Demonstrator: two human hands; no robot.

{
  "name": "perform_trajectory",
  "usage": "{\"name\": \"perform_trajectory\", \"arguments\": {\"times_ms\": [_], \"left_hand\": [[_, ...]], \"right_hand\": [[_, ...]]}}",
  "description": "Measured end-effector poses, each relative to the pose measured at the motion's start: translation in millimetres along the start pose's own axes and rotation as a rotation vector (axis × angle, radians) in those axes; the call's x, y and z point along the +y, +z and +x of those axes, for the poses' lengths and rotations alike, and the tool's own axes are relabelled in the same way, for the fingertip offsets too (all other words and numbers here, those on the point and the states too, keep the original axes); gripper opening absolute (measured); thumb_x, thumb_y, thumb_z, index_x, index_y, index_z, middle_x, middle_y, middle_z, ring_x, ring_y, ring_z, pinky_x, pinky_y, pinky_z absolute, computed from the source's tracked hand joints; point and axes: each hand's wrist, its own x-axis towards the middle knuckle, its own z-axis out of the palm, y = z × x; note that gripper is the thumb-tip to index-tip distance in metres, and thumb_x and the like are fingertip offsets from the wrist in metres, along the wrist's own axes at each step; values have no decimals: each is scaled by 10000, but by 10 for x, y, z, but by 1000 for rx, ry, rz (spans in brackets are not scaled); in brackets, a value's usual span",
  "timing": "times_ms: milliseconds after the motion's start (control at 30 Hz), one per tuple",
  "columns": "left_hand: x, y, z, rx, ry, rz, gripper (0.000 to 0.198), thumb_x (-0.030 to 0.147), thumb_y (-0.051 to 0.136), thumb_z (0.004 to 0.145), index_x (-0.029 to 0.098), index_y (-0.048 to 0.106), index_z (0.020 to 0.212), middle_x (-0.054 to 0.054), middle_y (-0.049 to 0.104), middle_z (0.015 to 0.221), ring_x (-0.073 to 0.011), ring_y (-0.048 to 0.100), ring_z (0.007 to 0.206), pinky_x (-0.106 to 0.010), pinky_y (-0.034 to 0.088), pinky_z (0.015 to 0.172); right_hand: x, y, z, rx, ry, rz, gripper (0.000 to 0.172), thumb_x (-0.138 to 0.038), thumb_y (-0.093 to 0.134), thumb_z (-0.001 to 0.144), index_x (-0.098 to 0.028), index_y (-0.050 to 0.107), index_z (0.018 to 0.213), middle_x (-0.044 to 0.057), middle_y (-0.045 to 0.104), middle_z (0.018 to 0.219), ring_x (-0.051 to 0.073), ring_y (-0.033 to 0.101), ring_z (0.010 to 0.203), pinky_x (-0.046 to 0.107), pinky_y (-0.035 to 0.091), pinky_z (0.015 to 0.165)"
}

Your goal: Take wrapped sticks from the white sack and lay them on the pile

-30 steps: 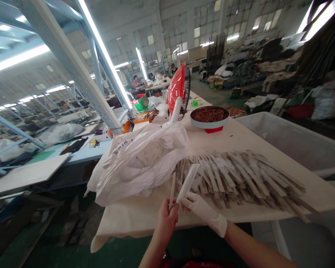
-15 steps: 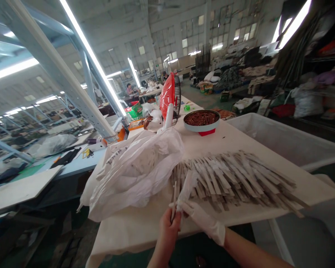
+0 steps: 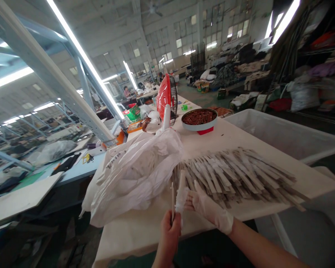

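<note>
My left hand (image 3: pixel 170 227) is bare and closed around the lower end of a beige strip (image 3: pixel 181 190) with thin whitish wrapping on it. A second, narrower strip (image 3: pixel 172 199) stands upright in the same grip, slightly apart at the top. My right hand (image 3: pixel 205 208), in a pale thin glove, is open beside the wrapped strip, thumb raised and fingers pointing at it; whether the fingertips touch it I cannot tell. Just beyond lies a wide row of similar beige strips (image 3: pixel 229 175), side by side on the table (image 3: pixel 134 238).
A large white plastic bag (image 3: pixel 134 182) covers the table's left part. Behind it stand a red fan (image 3: pixel 164 96) and a round tin of brown pieces (image 3: pixel 199 119) on a red base. A white bin (image 3: pixel 284 137) adjoins the right edge. One person (image 3: pixel 126 92) sits far off.
My right hand has come away from my left hand, moving right and opening its fingers. The wrapped strip now stands more upright in my left hand. The view has shifted slightly.
</note>
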Motion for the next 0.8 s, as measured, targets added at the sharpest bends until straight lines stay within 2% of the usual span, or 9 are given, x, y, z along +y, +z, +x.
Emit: {"name": "perform_trajectory", "arguments": {"times_ms": [67,100,233,333,433,533,633,733,800], "left_hand": [[-49,-23,-20,-40,9,8,333,498,473,791,190,406,685,59,350,552,-80,347,491,-200,300,465],[-65,-25,-26,-63,12,23,316,480,474,794,187,417,690,56,353,560,-83,350,504,-202,301,477],[-64,12,-22,-106,24,99,224,382,471,795,169,474,725,33,405,598,-99,378,559,-213,308,531],[-28,48,-6,-120,22,73,186,332,484,770,157,518,821,-1,509,660,-126,450,622,-229,354,593],[23,43,-27,-80,14,13,191,350,511,744,162,512,780,7,491,622,-124,439,590,-228,357,577],[120,-17,-75,-34,30,-55,239,407,517,756,169,502,754,26,436,598,-105,396,555,-216,340,548],[243,-41,-38,-26,33,-95,294,463,532,755,172,490,736,25,438,613,-102,401,571,-211,342,560],[309,73,113,-47,49,-87,331,495,544,743,172,480,721,23,440,611,-104,406,585,-212,342,576],[313,211,209,-136,59,-65,318,482,540,750,169,490,741,24,443,612,-105,407,589,-211,341,578]], "right_hand": [[-133,-73,55,-38,121,152,663,-697,389,751,-115,653,930,123,660,892,218,599,933,359,447,852],[-179,-81,89,-11,140,181,636,-680,396,758,-122,652,924,117,662,888,210,602,929,344,452,843],[-158,25,203,227,-2,125,424,-565,507,761,-172,654,826,70,664,773,196,623,779,326,482,744],[-2,132,224,272,-37,96,363,-525,547,749,-185,651,826,64,659,733,201,618,717,339,490,699],[87,141,217,309,-79,50,362,-515,564,741,-186,648,868,66,660,746,201,613,721,336,487,680],[5,-6,197,365,-136,-45,366,-513,589,728,-179,642,867,52,647,745,179,591,703,307,464,645],[-172,-217,140,470,-206,-123,336,-481,653,687,-176,639,825,13,600,672,129,510,595,251,394,541],[-322,-329,26,488,-176,-84,311,-470,659,682,-175,628,775,-15,529,600,98,411,507,234,313,469],[-393,-337,-74,458,-176,-67,310,-479,633,701,-174,617,748,-9,524,606,101,411,512,243,320,481]]}}
